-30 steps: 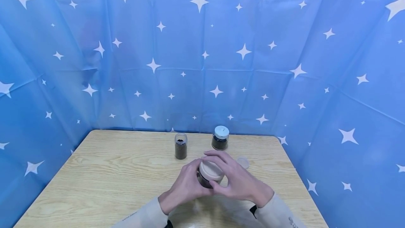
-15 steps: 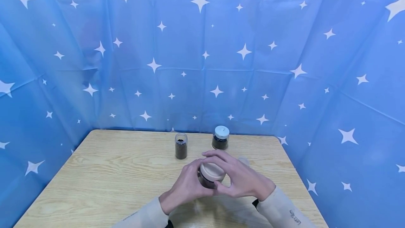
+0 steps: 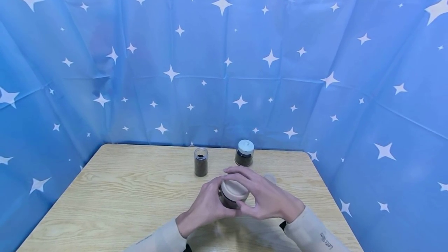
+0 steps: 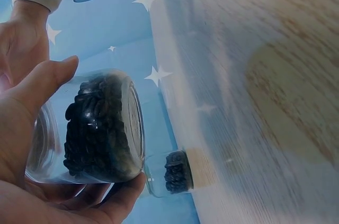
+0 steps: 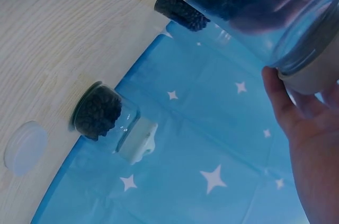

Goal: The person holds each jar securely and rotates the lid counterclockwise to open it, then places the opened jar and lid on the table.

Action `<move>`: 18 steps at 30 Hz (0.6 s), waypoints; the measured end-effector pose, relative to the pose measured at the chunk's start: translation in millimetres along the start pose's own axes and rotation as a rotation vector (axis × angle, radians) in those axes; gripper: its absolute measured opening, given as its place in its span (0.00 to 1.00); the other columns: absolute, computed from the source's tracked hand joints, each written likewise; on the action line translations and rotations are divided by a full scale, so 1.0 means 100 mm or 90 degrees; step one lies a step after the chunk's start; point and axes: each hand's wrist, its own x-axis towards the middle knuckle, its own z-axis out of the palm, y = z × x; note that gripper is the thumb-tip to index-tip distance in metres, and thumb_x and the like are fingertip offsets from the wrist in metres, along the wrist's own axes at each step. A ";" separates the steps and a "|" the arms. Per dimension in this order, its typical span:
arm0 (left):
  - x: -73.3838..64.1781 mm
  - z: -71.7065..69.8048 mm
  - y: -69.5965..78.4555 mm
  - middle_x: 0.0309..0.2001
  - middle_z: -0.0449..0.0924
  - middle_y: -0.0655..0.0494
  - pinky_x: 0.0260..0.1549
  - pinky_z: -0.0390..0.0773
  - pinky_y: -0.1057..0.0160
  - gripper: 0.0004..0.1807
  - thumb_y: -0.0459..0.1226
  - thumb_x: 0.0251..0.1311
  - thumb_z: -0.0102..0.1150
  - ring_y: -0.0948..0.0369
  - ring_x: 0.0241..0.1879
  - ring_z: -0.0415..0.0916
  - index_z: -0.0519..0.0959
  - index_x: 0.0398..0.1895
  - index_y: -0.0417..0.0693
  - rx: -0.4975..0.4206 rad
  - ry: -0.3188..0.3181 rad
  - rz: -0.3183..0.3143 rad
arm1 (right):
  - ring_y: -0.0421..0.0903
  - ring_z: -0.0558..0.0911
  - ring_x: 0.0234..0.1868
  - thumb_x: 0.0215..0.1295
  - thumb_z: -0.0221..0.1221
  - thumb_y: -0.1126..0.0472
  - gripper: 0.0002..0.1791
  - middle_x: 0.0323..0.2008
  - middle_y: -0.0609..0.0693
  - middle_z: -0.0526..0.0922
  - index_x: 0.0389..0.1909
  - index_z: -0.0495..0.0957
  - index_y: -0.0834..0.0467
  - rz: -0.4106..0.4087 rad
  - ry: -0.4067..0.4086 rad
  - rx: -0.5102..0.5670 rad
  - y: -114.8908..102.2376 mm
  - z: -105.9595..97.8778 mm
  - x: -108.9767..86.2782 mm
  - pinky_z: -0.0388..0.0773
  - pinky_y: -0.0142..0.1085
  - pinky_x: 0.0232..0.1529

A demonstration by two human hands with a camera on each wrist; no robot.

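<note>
My left hand [image 3: 208, 201] grips the body of a glass jar [image 4: 98, 128] partly filled with dark, glossy bean-like pieces, its thumb on one side and fingers on the other. The jar is held up over the table, in front of me. On its top sits a pale, off-white lid [image 3: 233, 190]. From the right, my right hand [image 3: 264, 195] curves over this lid, holding its edge between fingers and thumb. In the right wrist view the fingertips [image 5: 273, 78] lie right at the lid's rim.
Behind the hands on the wooden table [image 3: 140, 189] stand a narrow, lidless glass jar [image 3: 201, 165] of dark contents and a squat jar [image 3: 244, 158] with a light-blue lid. A translucent round lid [image 5: 25, 148] lies to the right. A starry blue curtain [image 3: 196, 49] surrounds the table.
Over the first half second the right hand and forearm turned and shifted slightly right, covering more of the translucent lid. The jar shifted slightly right too. Since then both hands look still.
</note>
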 end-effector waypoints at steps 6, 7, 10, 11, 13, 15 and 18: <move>-0.01 -0.01 -0.01 0.59 0.91 0.57 0.56 0.90 0.64 0.51 0.52 0.46 0.98 0.64 0.56 0.89 0.82 0.74 0.49 -0.004 -0.001 -0.002 | 0.54 0.80 0.82 0.69 0.76 0.54 0.44 0.85 0.50 0.74 0.85 0.73 0.47 0.010 0.000 0.001 -0.01 0.01 -0.01 0.88 0.52 0.74; -0.01 -0.01 -0.01 0.59 0.91 0.58 0.56 0.90 0.64 0.51 0.52 0.46 0.98 0.64 0.56 0.89 0.82 0.73 0.49 -0.006 -0.001 -0.001 | 0.54 0.80 0.82 0.70 0.75 0.53 0.44 0.85 0.50 0.74 0.86 0.72 0.47 0.011 0.002 -0.001 -0.01 0.01 -0.01 0.88 0.52 0.74; 0.00 -0.01 -0.01 0.58 0.91 0.59 0.56 0.90 0.64 0.48 0.50 0.46 0.97 0.64 0.56 0.89 0.83 0.71 0.50 -0.006 0.003 0.002 | 0.54 0.81 0.81 0.72 0.75 0.50 0.43 0.85 0.51 0.74 0.86 0.72 0.47 0.019 0.014 -0.007 -0.02 0.02 -0.01 0.89 0.52 0.73; 0.00 -0.01 -0.01 0.58 0.91 0.59 0.56 0.90 0.64 0.47 0.50 0.46 0.97 0.65 0.55 0.89 0.83 0.70 0.50 -0.005 0.004 0.003 | 0.55 0.82 0.80 0.72 0.76 0.50 0.43 0.85 0.52 0.74 0.86 0.73 0.48 0.022 0.021 -0.012 -0.02 0.03 -0.01 0.90 0.52 0.72; 0.00 -0.01 -0.01 0.57 0.91 0.60 0.56 0.89 0.64 0.45 0.48 0.46 0.96 0.66 0.55 0.88 0.84 0.68 0.51 -0.004 0.005 0.002 | 0.54 0.83 0.79 0.71 0.77 0.48 0.44 0.84 0.53 0.75 0.85 0.73 0.47 0.036 0.036 -0.021 -0.04 0.05 -0.01 0.90 0.52 0.71; 0.01 -0.02 -0.01 0.56 0.91 0.60 0.55 0.89 0.64 0.43 0.47 0.46 0.96 0.67 0.54 0.88 0.84 0.67 0.51 -0.003 0.006 -0.001 | 0.54 0.84 0.78 0.70 0.78 0.46 0.45 0.84 0.53 0.75 0.85 0.73 0.47 0.054 0.053 -0.030 -0.06 0.08 0.00 0.91 0.53 0.70; 0.01 -0.02 -0.02 0.54 0.91 0.60 0.54 0.89 0.65 0.41 0.44 0.46 0.95 0.67 0.52 0.87 0.85 0.65 0.50 0.002 0.011 -0.001 | 0.54 0.84 0.77 0.70 0.78 0.42 0.46 0.83 0.52 0.76 0.86 0.72 0.45 0.078 0.080 -0.049 -0.10 0.13 0.01 0.91 0.54 0.69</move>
